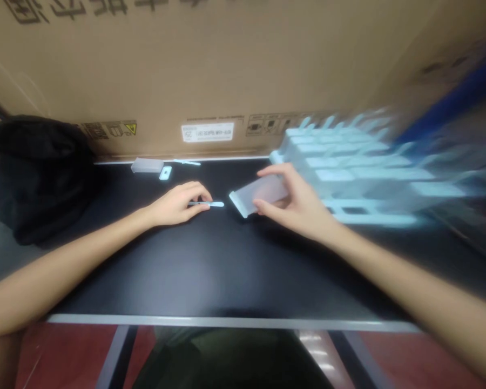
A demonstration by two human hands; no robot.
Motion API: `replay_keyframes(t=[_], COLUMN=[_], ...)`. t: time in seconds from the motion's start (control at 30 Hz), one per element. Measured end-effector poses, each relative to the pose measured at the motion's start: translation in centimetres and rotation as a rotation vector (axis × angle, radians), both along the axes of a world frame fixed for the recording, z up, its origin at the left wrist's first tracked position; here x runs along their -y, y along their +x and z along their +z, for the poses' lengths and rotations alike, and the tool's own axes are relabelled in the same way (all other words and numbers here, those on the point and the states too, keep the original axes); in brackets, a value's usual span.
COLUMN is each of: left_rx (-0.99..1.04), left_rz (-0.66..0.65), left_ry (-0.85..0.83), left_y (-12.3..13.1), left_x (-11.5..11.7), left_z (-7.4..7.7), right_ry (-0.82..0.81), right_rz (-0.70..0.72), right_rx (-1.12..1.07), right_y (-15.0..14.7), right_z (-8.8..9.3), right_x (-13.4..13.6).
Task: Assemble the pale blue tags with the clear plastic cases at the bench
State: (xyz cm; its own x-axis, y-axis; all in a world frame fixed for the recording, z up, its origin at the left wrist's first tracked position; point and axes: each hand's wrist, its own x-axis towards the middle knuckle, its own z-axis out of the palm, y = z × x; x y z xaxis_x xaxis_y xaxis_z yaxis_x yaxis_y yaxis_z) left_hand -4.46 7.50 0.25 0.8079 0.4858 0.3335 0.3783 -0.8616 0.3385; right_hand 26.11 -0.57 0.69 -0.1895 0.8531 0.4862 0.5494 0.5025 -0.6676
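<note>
Above the middle of the bench (178,281), the left grip (179,203) pinches a stick (216,204) roughly parallel to the near edge, its tip pointing right, toward an angled box (247,198) the right grip (295,206) clasps nearby.

Both forearms are bare and reach forward and inward, the left forearm (93,249) rising from the lower left edge of the view, the right forearm (400,281) from the lower right. The left hand (182,203) lies low with its wrist nearly straight, thumb and forefinger drawn together in a pinch pointing right. The right hand (294,200) is curved in a wider grip, thumb below and forefinger above, both pointing left. A gap separates the hands.
</note>
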Motion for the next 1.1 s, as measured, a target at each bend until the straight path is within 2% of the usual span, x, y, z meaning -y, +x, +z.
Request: replay_keyframes(t=[0.23,0.4,0.47,0.6,0.7,0.77,0.9,1.1], left_rx=[0.128,0.108,0.169,0.461,0.697,0.786,0.852,0.724], left_rz=[-0.074,-0.006,0.046,0.108,0.071,0.062,0.069,0.035], left_ry=[-0.025,0.003,-0.024,-0.249,-0.463,-0.549,-0.639,-0.695], left_y=[0.1,-0.1,-0.2,0.3,1.1,1.6,1.9,2.0], left_x=[0.3,0.2,0.1,0.4,1.0,1.4,2.0,2.5], left_z=[-0.1,0.1,0.2,0.3,0.4,0.4,0.4,-0.3], right_ry=[-0.045,-0.125,-0.122,-0.071,-0.074,-0.077,-0.064,-0.062], right_rz=[0.039,0.098,0.082,0.063,0.137,0.182,0.211,0.235], right_rx=[0.04,-0.077,-0.081,-0.05,-0.069,-0.063,-0.048,-0.041], right_y=[-0.3,-0.4,-0.2,-0.1,-0.3,-0.5,-0.7,-0.9], right_z=[-0.3,-0.4,-0.5,-0.9,-1.0,-0.9,-0.8,-0.7], right_x=[-0.4,-0.5,-0.6,-0.7,-0.5,-0.3,0.0,0.0])
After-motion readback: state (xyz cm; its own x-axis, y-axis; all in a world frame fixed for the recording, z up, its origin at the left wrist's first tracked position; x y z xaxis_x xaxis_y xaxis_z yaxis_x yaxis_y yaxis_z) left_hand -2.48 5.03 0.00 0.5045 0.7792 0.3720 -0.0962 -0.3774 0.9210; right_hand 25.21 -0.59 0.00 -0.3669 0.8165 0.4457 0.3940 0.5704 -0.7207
